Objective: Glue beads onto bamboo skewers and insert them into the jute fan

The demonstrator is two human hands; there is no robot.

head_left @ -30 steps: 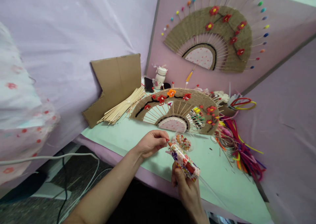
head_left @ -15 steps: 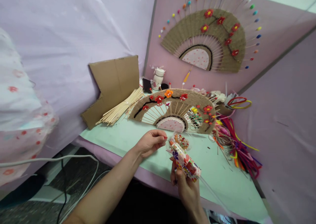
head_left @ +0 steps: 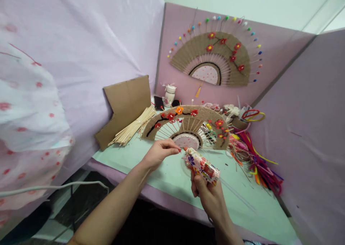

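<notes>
Left hand (head_left: 159,155) reaches in from the lower left, thumb and forefinger pressed together in a pinch. A speck of red shows at the fingertips (head_left: 178,150), too small to tell what it is. The pinch sits just beside the orange nozzle of the glue gun (head_left: 202,166), nearly touching it.

Right hand (head_left: 208,198) is wrapped around the gun's grip from below, fingers closed on it. The gun has a flowered cover and points up and left, above the green table (head_left: 140,158) near its front edge.

Just behind the hands a jute fan (head_left: 188,124) with red and orange flowers lies on the table. To its left is a bundle of sticks (head_left: 133,126), resting against a cardboard piece (head_left: 125,104) that leans on the cloth wall. To the fan's right lies a heap of pipe cleaners (head_left: 256,158). A white jar (head_left: 169,95) stands at the back corner. A second fan (head_left: 212,59), edged with coloured beads, hangs on the pink wall above.
</notes>
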